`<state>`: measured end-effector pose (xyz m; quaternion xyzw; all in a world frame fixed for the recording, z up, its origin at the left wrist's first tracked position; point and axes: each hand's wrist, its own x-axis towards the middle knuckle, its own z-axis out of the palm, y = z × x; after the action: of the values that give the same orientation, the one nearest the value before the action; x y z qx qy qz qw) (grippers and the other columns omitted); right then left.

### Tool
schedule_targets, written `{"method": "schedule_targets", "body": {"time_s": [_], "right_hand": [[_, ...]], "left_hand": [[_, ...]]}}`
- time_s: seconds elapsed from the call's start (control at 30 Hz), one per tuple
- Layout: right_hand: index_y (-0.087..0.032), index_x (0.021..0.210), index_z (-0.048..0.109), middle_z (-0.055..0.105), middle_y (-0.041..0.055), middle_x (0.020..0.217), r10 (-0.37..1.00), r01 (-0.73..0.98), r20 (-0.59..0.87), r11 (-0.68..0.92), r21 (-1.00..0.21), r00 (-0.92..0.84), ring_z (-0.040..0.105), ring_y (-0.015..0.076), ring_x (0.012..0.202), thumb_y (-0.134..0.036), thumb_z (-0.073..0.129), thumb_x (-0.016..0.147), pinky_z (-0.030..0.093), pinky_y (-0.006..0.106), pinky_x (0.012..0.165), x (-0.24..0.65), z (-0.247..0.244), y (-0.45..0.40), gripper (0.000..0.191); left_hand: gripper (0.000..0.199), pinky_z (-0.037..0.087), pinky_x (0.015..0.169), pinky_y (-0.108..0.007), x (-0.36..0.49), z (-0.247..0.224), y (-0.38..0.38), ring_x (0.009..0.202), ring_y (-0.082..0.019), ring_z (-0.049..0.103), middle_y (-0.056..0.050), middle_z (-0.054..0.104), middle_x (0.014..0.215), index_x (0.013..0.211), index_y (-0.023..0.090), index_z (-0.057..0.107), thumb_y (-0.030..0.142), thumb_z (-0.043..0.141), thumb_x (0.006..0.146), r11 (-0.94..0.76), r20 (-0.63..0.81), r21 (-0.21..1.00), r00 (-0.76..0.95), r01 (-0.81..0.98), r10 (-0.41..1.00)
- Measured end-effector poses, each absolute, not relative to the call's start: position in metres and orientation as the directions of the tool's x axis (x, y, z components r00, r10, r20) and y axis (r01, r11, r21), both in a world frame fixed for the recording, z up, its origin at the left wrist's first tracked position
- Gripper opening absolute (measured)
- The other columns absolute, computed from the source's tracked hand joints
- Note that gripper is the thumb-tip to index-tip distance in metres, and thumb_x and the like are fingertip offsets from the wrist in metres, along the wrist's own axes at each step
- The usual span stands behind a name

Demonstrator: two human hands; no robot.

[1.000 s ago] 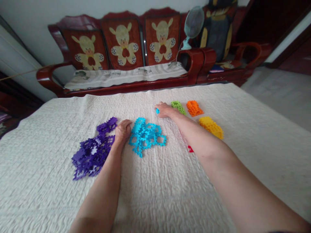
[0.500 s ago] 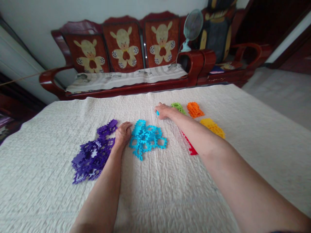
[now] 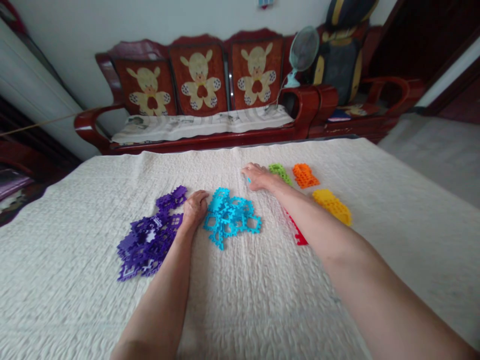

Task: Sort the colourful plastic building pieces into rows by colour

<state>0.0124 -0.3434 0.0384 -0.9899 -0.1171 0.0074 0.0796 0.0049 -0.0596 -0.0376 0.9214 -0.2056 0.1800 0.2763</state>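
Observation:
My right hand (image 3: 256, 176) is over the far middle of the cloth, beside the green pieces, its fingers closed. A bit of a light-blue building piece (image 3: 249, 180) shows between them; most of it is hidden. My left hand (image 3: 195, 206) rests on the cloth with its fingers curled together; whatever may be in them is hidden. To its right lies a loose pile of light-blue interlocking pieces (image 3: 231, 215) with toothed edges, some with square openings. A heap of purple pieces (image 3: 144, 242) lies to its left, a few with white markings.
Green pieces (image 3: 280, 173), orange pieces (image 3: 305, 176) and yellow pieces (image 3: 333, 206) lie in stacks at the right. Red pieces (image 3: 300, 236) are partly under my right forearm. A cream quilted cloth (image 3: 240, 300) covers the table. Behind stand a wooden sofa (image 3: 210, 140) and a fan (image 3: 303, 49).
The whole view has shifted slightly, so things appear a little farther right and lower. My right hand keeps its hold on the light-blue piece, and my left hand stays between the purple and blue piles.

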Motion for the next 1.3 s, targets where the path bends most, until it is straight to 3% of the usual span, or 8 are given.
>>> {"method": "schedule_targets", "body": {"time_s": [0.13,0.3,0.43,0.67,0.83,0.97,1.17,1.3], "right_hand": [[-0.019,0.122,0.061,0.061,0.0095,0.125,0.329,0.352,0.125,-0.881,-0.316,0.936,0.056,0.0225,0.118,-0.013,0.061,0.076,0.042,0.034,0.102,-0.017,0.037,-0.324,0.046],[-0.016,0.120,0.061,0.064,0.0108,0.122,0.338,0.413,0.242,-0.800,-0.435,0.910,0.057,0.0214,0.117,-0.020,0.059,0.080,0.042,0.034,0.102,-0.058,0.027,-0.290,0.040],[-0.017,0.123,0.059,0.061,0.0108,0.127,0.341,0.447,0.308,-0.794,-0.412,0.888,0.056,0.0222,0.118,-0.027,0.061,0.082,0.042,0.036,0.103,-0.071,0.024,-0.258,0.043],[-0.017,0.119,0.063,0.063,0.0139,0.121,0.253,0.301,0.189,-0.903,-0.307,0.949,0.058,0.0288,0.113,-0.036,0.063,0.083,0.044,0.043,0.098,-0.068,0.024,-0.228,0.041],[-0.021,0.118,0.063,0.067,0.0101,0.117,0.244,0.332,0.267,-0.872,-0.360,0.932,0.059,0.0254,0.113,-0.033,0.063,0.083,0.043,0.039,0.100,-0.068,0.026,-0.237,0.037],[-0.017,0.124,0.059,0.066,0.0117,0.123,0.145,0.298,0.354,-0.853,-0.429,0.924,0.058,0.0235,0.116,-0.030,0.058,0.085,0.043,0.036,0.102,-0.066,0.029,-0.269,0.042],[-0.015,0.126,0.059,0.064,0.0157,0.125,-0.029,0.030,0.157,-0.931,-0.363,0.987,0.060,0.0278,0.116,-0.027,0.057,0.084,0.046,0.037,0.099,-0.063,0.029,-0.327,0.044],[-0.016,0.127,0.059,0.063,0.0154,0.128,-0.030,-0.040,-0.038,-0.955,-0.295,0.999,0.060,0.0276,0.117,-0.024,0.057,0.082,0.045,0.035,0.098,-0.064,0.028,-0.341,0.046]], "left_hand": [[0.035,0.053,0.097,-0.032,0.003,-0.036,-0.062,0.105,-0.020,0.067,-0.008,0.073,0.112,0.094,0.017,0.074,0.013,0.044,0.079,-0.758,0.449,0.448,0.852,-0.474,-0.268],[0.034,0.052,0.098,-0.032,0.002,-0.035,-0.064,0.104,-0.020,0.067,-0.008,0.073,0.110,0.092,0.018,0.074,0.013,0.043,0.079,-0.745,0.461,0.455,0.845,-0.487,-0.271],[0.034,0.052,0.098,-0.033,0.001,-0.035,-0.064,0.103,-0.019,0.067,-0.008,0.074,0.107,0.092,0.017,0.074,0.012,0.043,0.079,-0.739,0.474,0.458,0.839,-0.494,-0.267],[0.034,0.053,0.096,-0.031,0.003,-0.036,-0.065,0.102,-0.019,0.068,-0.009,0.074,0.106,0.091,0.016,0.073,0.010,0.042,0.078,-0.742,0.468,0.453,0.840,-0.495,-0.275],[0.034,0.053,0.096,-0.032,0.004,-0.039,-0.063,0.103,-0.019,0.068,-0.008,0.074,0.107,0.092,0.017,0.073,0.013,0.041,0.079,-0.722,0.486,0.458,0.827,-0.518,-0.284],[0.034,0.053,0.096,-0.033,0.005,-0.040,-0.063,0.103,-0.020,0.068,-0.009,0.073,0.107,0.092,0.017,0.073,0.013,0.041,0.078,-0.717,0.493,0.469,0.826,-0.516,-0.272],[0.034,0.053,0.096,-0.031,0.006,-0.041,-0.063,0.102,-0.019,0.068,-0.008,0.074,0.106,0.090,0.019,0.073,0.013,0.042,0.077,-0.720,0.496,0.461,0.823,-0.519,-0.276],[0.035,0.053,0.096,-0.032,0.008,-0.044,-0.062,0.102,-0.019,0.068,-0.008,0.074,0.107,0.091,0.017,0.074,0.015,0.041,0.078,-0.721,0.516,0.439,0.807,-0.536,-0.286]]}}
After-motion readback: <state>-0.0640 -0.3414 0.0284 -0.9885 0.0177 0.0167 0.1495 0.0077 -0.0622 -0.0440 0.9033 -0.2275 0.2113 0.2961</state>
